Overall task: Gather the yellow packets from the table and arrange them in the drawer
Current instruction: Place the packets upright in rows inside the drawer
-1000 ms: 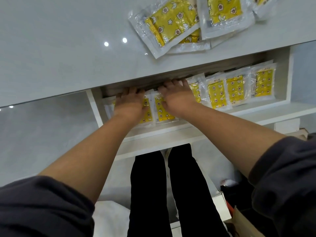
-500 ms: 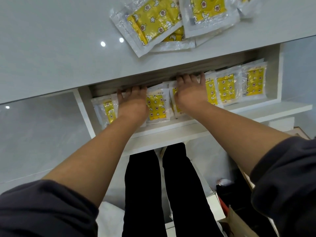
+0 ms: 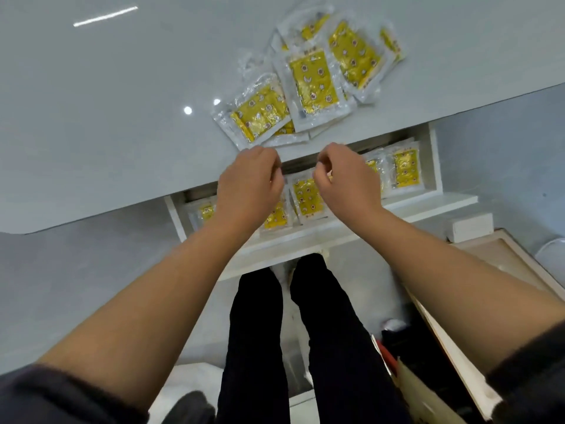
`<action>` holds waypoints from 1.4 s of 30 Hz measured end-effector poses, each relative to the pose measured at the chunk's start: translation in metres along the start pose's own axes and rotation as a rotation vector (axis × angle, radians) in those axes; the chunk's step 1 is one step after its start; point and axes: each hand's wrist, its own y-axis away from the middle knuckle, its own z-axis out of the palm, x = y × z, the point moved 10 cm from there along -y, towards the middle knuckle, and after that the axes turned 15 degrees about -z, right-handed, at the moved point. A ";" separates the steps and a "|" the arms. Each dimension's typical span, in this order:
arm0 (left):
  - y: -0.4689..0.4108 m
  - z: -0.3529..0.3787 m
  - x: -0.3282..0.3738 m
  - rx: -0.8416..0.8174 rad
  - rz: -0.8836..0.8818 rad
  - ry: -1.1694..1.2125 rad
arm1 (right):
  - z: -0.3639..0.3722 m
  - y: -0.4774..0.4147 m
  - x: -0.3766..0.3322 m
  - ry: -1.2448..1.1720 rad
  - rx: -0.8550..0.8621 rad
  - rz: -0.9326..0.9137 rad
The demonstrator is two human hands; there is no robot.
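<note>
Several yellow packets in clear wrappers lie in a loose pile (image 3: 312, 84) on the glossy grey table (image 3: 107, 117), close to its near edge. Below that edge the white drawer (image 3: 435, 166) stands pulled out, with a row of yellow packets (image 3: 405, 168) side by side inside; one packet (image 3: 307, 195) shows between my hands. My left hand (image 3: 249, 186) and my right hand (image 3: 345, 179) hover above the drawer at the table's edge, fingers curled loosely, nothing held in either. My hands hide part of the row.
My black-trousered legs (image 3: 305, 332) stand under the drawer. A light wooden box or frame (image 3: 501, 264) and a small white box (image 3: 469, 228) sit at the right. A cardboard piece (image 3: 428, 396) lies on the floor at lower right.
Both hands have lifted off the packets in the drawer and drawn up to the table's edge, fingers curling in. The view has tilted, so more of the tabletop pile shows.
</note>
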 end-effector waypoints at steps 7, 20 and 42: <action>-0.075 -0.017 -0.012 0.068 -0.225 -0.118 | -0.032 -0.068 0.029 -0.051 0.128 0.161; -0.099 -0.024 -0.007 0.031 -0.448 -0.272 | -0.033 -0.119 0.046 -0.053 -0.096 0.136; -0.091 -0.024 -0.007 -0.292 -0.770 0.706 | -0.072 -0.110 0.104 -0.434 -0.043 0.140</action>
